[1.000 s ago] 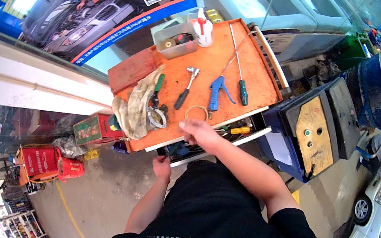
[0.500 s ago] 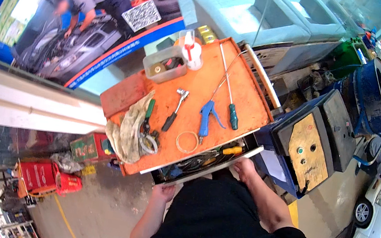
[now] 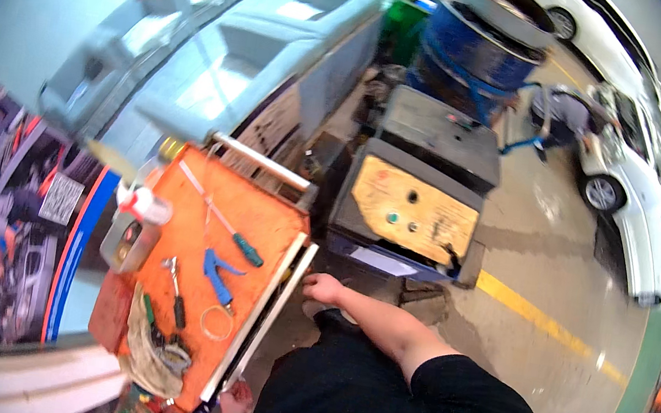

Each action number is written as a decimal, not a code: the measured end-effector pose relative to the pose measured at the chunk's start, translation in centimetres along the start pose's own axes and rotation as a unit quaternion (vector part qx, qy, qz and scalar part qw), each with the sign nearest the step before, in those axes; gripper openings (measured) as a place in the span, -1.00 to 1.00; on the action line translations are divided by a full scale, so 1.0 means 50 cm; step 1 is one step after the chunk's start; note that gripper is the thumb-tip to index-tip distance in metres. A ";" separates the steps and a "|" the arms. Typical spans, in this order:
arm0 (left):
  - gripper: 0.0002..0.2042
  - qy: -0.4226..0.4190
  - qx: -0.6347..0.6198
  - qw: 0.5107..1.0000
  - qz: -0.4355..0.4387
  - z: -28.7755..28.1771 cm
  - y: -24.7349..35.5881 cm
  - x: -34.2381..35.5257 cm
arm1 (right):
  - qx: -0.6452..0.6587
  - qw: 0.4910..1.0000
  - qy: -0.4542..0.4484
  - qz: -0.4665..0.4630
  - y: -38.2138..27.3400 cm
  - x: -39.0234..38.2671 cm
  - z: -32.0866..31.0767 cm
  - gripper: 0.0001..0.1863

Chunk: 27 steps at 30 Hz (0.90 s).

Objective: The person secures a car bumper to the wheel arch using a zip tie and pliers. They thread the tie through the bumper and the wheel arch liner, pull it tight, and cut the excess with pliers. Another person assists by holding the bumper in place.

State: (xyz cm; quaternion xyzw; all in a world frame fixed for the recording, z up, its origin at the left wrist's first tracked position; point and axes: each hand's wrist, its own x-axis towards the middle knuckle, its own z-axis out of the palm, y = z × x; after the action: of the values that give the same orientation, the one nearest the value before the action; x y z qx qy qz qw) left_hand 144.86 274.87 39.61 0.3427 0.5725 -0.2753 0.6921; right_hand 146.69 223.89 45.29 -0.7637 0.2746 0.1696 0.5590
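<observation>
An orange-topped tool trolley [image 3: 195, 225] stands left of me, its drawer front [image 3: 274, 311] pushed nearly flush. My right hand [image 3: 322, 288] is just off the upper part of that front, fingers curled in, with nothing visible in it. Close to the drawer's lower end is my left hand [image 3: 236, 402]; its fingers are blurred, and contact with the edge is unclear. On the trolley top lie a blue air blow gun [image 3: 216, 272], a green-handled screwdriver [image 3: 246, 249], a ratchet wrench [image 3: 178, 308], a thin ring [image 3: 216, 324] and a dirty fabric glove [image 3: 151, 361].
A plastic tub [image 3: 116, 246] and a white bottle [image 3: 149, 206] stand along the trolley's far side. Beyond my right hand is a black bin with a yellowish board [image 3: 433, 209], then blue drums [image 3: 472, 57]. A person [image 3: 562, 113] bends over a white car [image 3: 660, 204].
The drawer has gone from open, with tools showing, to nearly closed. My right hand has come away from its front. The whole view has turned to the right.
</observation>
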 end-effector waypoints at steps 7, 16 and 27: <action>-0.79 -0.178 0.355 0.915 0.065 -0.050 0.040 0.142 | 0.089 0.979 0.159 0.096 0.217 -0.194 0.022 -0.60; -0.94 -0.178 0.602 0.773 0.093 0.093 -0.083 -0.052 | 0.218 0.908 0.289 0.209 0.369 -0.646 0.232 -0.68; -0.90 -0.172 0.790 0.582 0.083 -0.019 -0.274 -0.069 | 0.322 0.783 0.477 0.237 0.528 -1.012 0.365 -0.73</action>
State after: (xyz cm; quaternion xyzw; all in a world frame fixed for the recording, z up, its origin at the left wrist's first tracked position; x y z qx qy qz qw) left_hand 133.01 267.19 40.73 0.7468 -0.0319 -0.6140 0.2535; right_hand 91.44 246.90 48.05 -0.4334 0.7173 -0.1870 0.5126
